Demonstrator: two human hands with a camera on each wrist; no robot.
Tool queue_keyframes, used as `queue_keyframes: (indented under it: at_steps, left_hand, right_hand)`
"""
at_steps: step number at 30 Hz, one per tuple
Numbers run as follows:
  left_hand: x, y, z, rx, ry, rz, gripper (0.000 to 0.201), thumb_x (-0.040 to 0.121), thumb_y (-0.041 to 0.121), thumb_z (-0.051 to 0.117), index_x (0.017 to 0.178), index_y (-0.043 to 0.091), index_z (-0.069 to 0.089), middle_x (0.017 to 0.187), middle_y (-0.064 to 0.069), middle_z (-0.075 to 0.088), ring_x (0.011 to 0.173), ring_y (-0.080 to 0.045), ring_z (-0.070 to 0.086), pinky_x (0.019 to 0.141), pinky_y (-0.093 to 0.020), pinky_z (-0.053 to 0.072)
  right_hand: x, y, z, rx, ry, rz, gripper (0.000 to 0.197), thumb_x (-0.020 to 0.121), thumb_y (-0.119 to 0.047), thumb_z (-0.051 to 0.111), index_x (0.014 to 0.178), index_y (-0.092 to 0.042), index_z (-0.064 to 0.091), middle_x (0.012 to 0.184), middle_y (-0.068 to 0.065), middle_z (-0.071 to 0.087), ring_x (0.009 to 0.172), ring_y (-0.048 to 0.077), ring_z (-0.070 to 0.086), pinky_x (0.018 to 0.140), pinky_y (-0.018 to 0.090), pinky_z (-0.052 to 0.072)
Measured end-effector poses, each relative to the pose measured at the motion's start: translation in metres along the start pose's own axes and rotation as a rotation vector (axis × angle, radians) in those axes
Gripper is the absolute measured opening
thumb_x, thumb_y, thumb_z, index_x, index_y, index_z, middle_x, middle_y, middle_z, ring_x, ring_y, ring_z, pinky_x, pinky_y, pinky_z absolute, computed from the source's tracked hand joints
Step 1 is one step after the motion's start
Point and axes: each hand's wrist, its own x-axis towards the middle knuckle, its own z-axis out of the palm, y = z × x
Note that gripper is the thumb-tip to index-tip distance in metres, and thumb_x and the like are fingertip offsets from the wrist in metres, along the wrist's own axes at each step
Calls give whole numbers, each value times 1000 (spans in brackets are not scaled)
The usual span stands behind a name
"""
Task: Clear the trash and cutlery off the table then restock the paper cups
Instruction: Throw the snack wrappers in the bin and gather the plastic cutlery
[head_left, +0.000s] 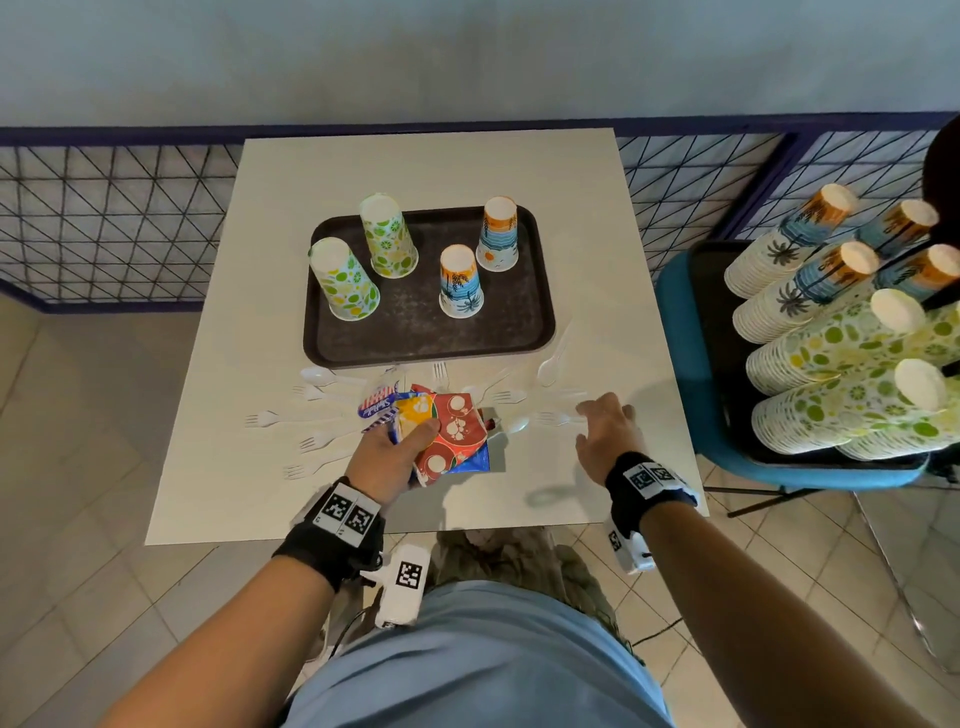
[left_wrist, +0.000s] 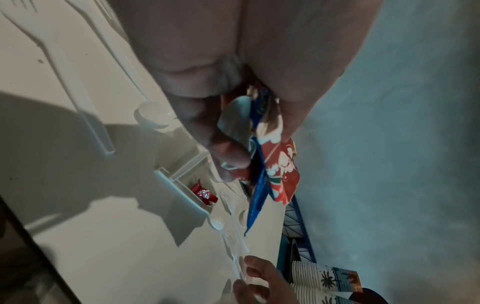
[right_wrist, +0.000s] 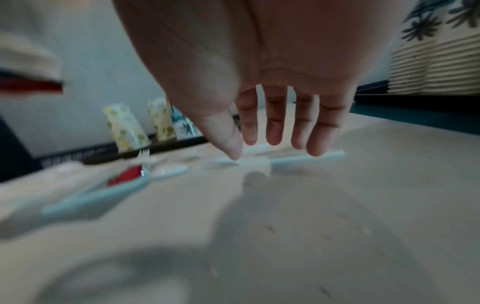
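My left hand (head_left: 400, 447) grips a bundle of snack wrappers (head_left: 452, 431), red, yellow and blue, just above the white table (head_left: 415, 166); the wrappers (left_wrist: 275, 164) show pinched between thumb and fingers in the left wrist view. My right hand (head_left: 605, 421) hovers open, fingers spread, over white plastic forks and spoons (head_left: 556, 415) at the table's right front. Its fingertips (right_wrist: 275, 139) hang just above a spoon handle (right_wrist: 306, 157). More white forks (head_left: 311, 441) lie left of the wrappers. A small red wrapper (left_wrist: 203, 194) stays on the table.
A dark tray (head_left: 535, 338) holds several upside-down paper cups (head_left: 343, 278). To the right, a blue chair (head_left: 685, 364) carries a tray with stacks of paper cups (head_left: 810, 343). A wire fence (head_left: 104, 218) runs behind the table.
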Motion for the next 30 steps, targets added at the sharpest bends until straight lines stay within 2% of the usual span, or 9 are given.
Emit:
queue_keyframes:
  at_steps: [4, 7, 14, 17, 20, 22, 25, 27, 30]
  left_hand:
    - [-2, -5, 0, 52, -3, 0, 13, 95, 37, 73, 102, 26, 70, 110, -9, 80, 102, -32, 77, 96, -59, 59]
    - [-2, -6, 0, 84, -1, 0, 12, 96, 38, 71, 101, 27, 68, 110, -8, 79, 102, -31, 77, 96, -58, 59]
    - [1, -5, -3, 55, 19, -6, 11, 96, 36, 72, 102, 27, 70, 107, -4, 81, 103, -33, 77, 97, -61, 58]
    - [2, -4, -4, 52, 34, -12, 12, 95, 37, 73, 103, 29, 69, 108, -4, 80, 104, -33, 77, 97, -62, 58]
    - [2, -3, -5, 46, 45, -22, 10, 95, 35, 73, 102, 29, 69, 108, -4, 80, 104, -33, 76, 98, -62, 58]
    - [2, -2, -4, 60, 54, -19, 8, 96, 35, 72, 100, 29, 68, 104, -1, 80, 103, -33, 76, 97, -60, 58]
    - [3, -1, -2, 66, 57, -27, 8, 96, 35, 71, 100, 30, 67, 99, 5, 79, 103, -32, 76, 98, -59, 58]
    - [4, 0, -1, 70, 56, -36, 10, 95, 37, 72, 101, 29, 68, 99, 6, 80, 103, -32, 76, 98, -60, 58]
    - [5, 1, 1, 78, 64, -46, 9, 96, 36, 72, 100, 29, 68, 92, 9, 81, 100, -30, 77, 98, -58, 59]
  right_hand:
    - [4, 10, 17, -194, 23, -91, 45, 89, -1, 54, 130, -19, 58, 129, 4, 51, 117, 29, 42, 90, 44, 46]
    - [7, 10, 21, -234, 14, -110, 38, 86, 5, 50, 117, -16, 60, 117, 4, 55, 112, 29, 43, 84, 42, 43]
    - [20, 11, 13, -278, -123, -128, 28, 81, -7, 54, 109, -6, 59, 117, 9, 53, 113, 29, 47, 95, 37, 43]
    - [26, 7, 5, -267, -148, -183, 27, 83, -7, 55, 110, -6, 58, 117, 9, 56, 112, 30, 50, 93, 36, 41]
    - [35, -7, -5, -140, -137, -235, 19, 85, -6, 53, 104, -7, 53, 109, 9, 55, 103, 32, 54, 88, 38, 46]
    - [43, -18, -7, -99, -121, -252, 21, 86, -7, 51, 107, -8, 50, 109, 11, 54, 102, 34, 56, 87, 42, 48]
    - [56, -28, 0, -111, -133, -280, 34, 89, -12, 54, 123, -11, 47, 119, 10, 51, 109, 32, 56, 93, 41, 49]
    - [62, -31, 8, -165, -153, -305, 42, 92, -13, 56, 133, -17, 45, 124, 8, 48, 113, 30, 57, 96, 41, 52]
    - [67, -33, 18, -283, -157, -342, 38, 95, -9, 55, 131, -19, 49, 124, 8, 46, 110, 30, 60, 93, 41, 55]
